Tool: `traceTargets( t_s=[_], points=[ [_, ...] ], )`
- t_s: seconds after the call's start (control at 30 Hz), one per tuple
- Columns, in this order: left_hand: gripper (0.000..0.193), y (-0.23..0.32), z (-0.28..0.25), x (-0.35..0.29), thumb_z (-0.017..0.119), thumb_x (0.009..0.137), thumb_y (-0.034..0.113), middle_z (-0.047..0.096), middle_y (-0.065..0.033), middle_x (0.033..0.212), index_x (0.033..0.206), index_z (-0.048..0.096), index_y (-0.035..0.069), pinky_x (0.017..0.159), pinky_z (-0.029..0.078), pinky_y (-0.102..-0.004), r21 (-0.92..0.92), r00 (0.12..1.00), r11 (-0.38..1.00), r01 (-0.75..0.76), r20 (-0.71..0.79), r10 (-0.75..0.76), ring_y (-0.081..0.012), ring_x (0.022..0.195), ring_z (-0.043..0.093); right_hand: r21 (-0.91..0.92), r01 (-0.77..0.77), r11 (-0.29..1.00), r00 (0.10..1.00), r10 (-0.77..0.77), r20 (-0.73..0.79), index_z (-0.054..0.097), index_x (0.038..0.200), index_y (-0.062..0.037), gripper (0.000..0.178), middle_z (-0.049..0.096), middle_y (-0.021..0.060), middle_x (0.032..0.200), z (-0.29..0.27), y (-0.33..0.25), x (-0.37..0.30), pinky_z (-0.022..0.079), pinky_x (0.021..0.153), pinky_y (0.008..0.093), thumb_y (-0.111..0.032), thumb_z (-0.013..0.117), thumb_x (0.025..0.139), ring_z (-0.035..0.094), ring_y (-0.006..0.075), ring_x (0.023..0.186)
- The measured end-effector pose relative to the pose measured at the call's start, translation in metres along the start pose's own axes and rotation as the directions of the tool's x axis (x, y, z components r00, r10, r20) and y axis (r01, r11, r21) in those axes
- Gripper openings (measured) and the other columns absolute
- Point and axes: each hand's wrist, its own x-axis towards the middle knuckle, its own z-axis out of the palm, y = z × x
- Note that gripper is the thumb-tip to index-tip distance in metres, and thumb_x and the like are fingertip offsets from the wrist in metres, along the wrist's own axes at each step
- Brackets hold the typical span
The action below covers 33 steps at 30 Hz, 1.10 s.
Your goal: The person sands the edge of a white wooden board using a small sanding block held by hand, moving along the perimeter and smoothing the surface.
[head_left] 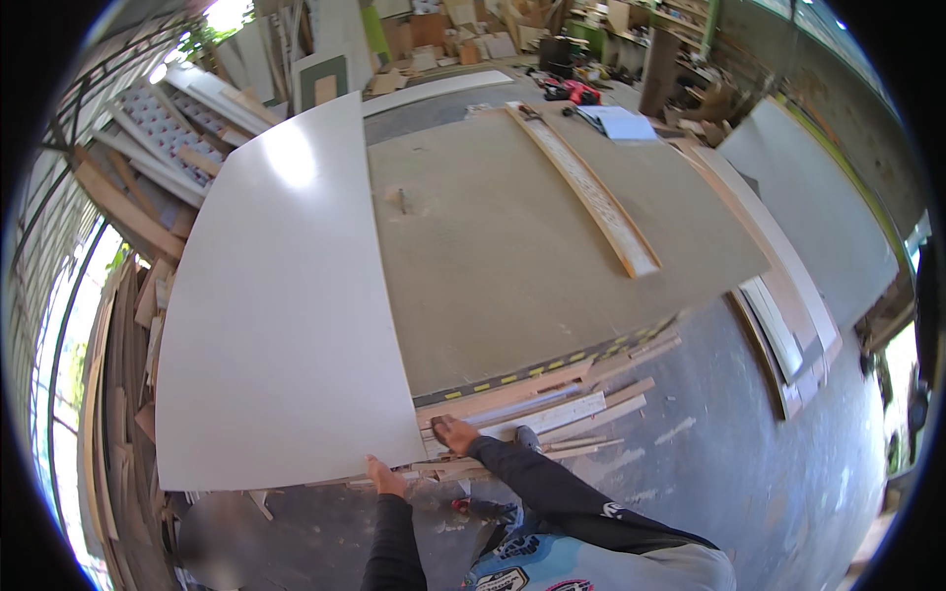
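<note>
A large glossy white panel (281, 295) lies at the left, over the left part of a broad brown worktable (473, 286). My left hand (386, 478) is at the panel's near edge, close to its right corner, with the thumb on top and the other fingers hidden below. My right hand (455, 434) is beside that corner, just off the panel's right edge and above the wood strips. Its fingers are curled, and what they hold, if anything, is too small to make out.
Wood strips (572, 406) lie below the table's black-and-yellow striped near edge (522, 376). A long shallow wooden channel (591, 192) rests on the table, with white papers (619, 122) and a red tool (572, 92) behind. Boards (778, 256) lean at right; stacked timber (123, 394) stands left.
</note>
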Motion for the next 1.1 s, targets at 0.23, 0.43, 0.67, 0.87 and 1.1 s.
traceTargets(
  t_s=[0.23,0.43,0.67,0.87,1.1],
  points=[
    [0.065,0.01,-0.027,-0.041,0.047,0.094,0.062,0.06,-0.0149,0.09,0.109,0.049,-0.002,0.067,0.05,-0.0427,0.291,0.964,0.954,0.071,0.226,-0.141,-0.0289,0.077,0.061,-0.042,-0.662,0.748,0.709,0.607,-0.359,0.063,0.112,-0.0088,0.043,0.065,0.0239,0.11,-0.091,0.21,-0.261,0.047,0.089,0.0503,-0.04,0.038,0.096,0.06,0.0435,0.105],
    [0.039,-0.019,-0.119,-0.048,0.052,0.097,0.036,0.061,-0.0153,0.074,0.089,0.057,-0.002,0.045,0.044,-0.0408,0.616,0.983,0.787,-0.032,0.16,-0.086,-0.0274,0.054,0.058,0.571,-0.821,-0.012,-0.242,0.913,-0.328,0.066,0.106,0.0001,0.034,0.068,0.0203,0.11,-0.123,0.245,-0.474,0.051,0.087,0.0457,-0.03,0.055,0.094,0.065,0.0359,0.103],
    [0.026,-0.16,-0.066,-0.107,0.051,0.093,0.022,0.061,-0.0134,0.074,0.077,0.059,0.003,0.045,0.045,-0.0413,0.712,0.716,0.409,-0.571,0.675,-0.176,-0.0281,0.051,0.056,0.713,-0.701,0.001,-0.284,0.917,-0.279,0.065,0.111,-0.0024,0.035,0.065,0.0233,0.112,-0.116,0.279,-0.597,0.049,0.091,0.0474,-0.029,0.059,0.089,0.061,0.0399,0.108],
    [0.025,-0.241,0.137,-0.15,0.054,0.088,0.023,0.057,-0.0068,0.059,0.072,0.059,0.004,0.044,0.045,-0.0366,0.906,0.816,0.247,-0.344,0.419,-0.399,-0.0215,0.052,0.058,0.652,-0.732,-0.199,-0.342,0.935,-0.099,0.067,0.108,-0.0027,0.031,0.066,0.0183,0.113,-0.104,0.369,-0.683,0.05,0.092,0.0441,-0.022,0.06,0.085,0.061,0.0386,0.109],
    [0.024,-0.351,0.423,-0.31,0.061,0.09,0.022,0.062,-0.0085,0.064,0.084,0.063,-0.002,0.05,0.045,-0.0291,0.653,0.53,0.296,-0.697,0.748,-0.4,-0.0158,0.053,0.059,0.723,-0.675,0.147,-0.215,0.898,-0.384,0.073,0.097,-0.0065,0.026,0.07,0.0162,0.103,-0.168,0.458,-0.737,0.05,0.09,0.0418,-0.022,0.058,0.081,0.065,0.035,0.103]
  ],
)
